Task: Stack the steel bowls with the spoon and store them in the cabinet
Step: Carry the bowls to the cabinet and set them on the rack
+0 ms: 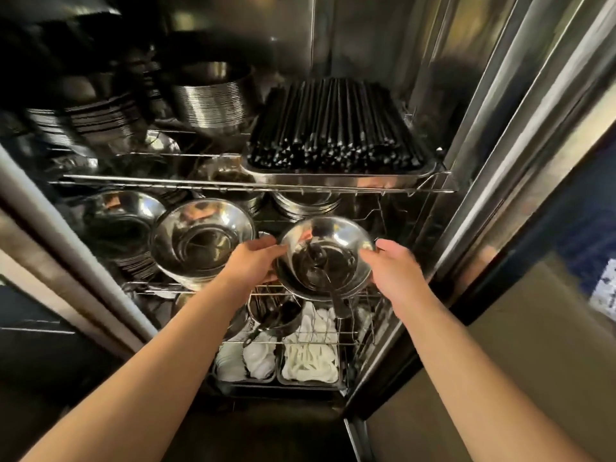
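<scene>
A stack of steel bowls [346, 235] hangs at the front right of the cabinet's middle wire shelf [186, 290]. A spoon [321, 265] lies inside the top bowl, its handle sticking out over the near rim. My left hand [253, 261] grips the stack's left side and my right hand [393, 265] grips its right side. Whether the stack rests on the shelf or is held just above it, I cannot tell. Another stack of steel bowls [200, 241] stands to its left on the same shelf.
The upper shelf carries a tray of black chopsticks [333, 141] and stacks of steel dishes [213, 95]. More bowls [120, 215] fill the middle shelf's left and back. White cloths [310, 358] lie in trays on the bottom. The cabinet's steel door frame [500, 161] rises at right.
</scene>
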